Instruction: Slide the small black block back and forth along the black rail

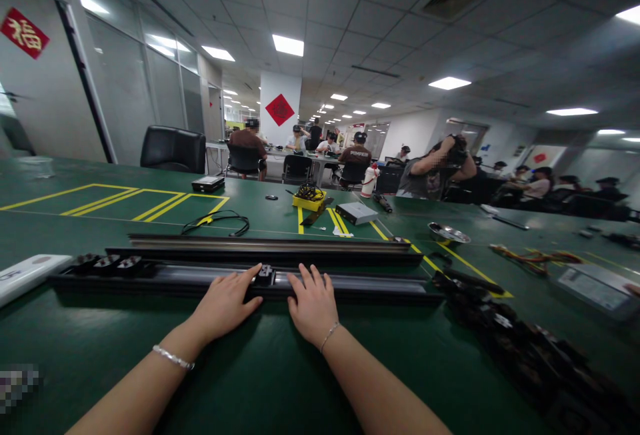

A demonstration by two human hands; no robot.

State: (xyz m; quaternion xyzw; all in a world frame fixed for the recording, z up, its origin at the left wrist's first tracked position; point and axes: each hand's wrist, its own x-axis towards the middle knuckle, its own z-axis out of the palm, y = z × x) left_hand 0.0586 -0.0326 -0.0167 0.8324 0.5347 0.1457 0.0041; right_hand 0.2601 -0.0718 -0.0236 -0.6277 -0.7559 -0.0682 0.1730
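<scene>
A long black track-like housing (350, 283) with a shiny grey inner channel lies lengthwise across the green table before me. A small black block with light markings (265, 274) sits in the channel near its middle. My left hand (225, 302) rests on the housing just left of that block; its index fingertip reaches the block's edge and the thumb is held apart. To the right of the block, my right hand (315, 302) lies on the housing with fingers spread. At the housing's left end stand several similar black pieces (127, 263) with light tops.
Behind the housing lies a second long black strip (280, 247). A white case (27, 274) is at left; a dark heap of parts (530, 342) is at right. Farther back are a black cable (220, 224), a yellow box (309, 199), a grey box (357, 212) and a metal bowl (449, 233).
</scene>
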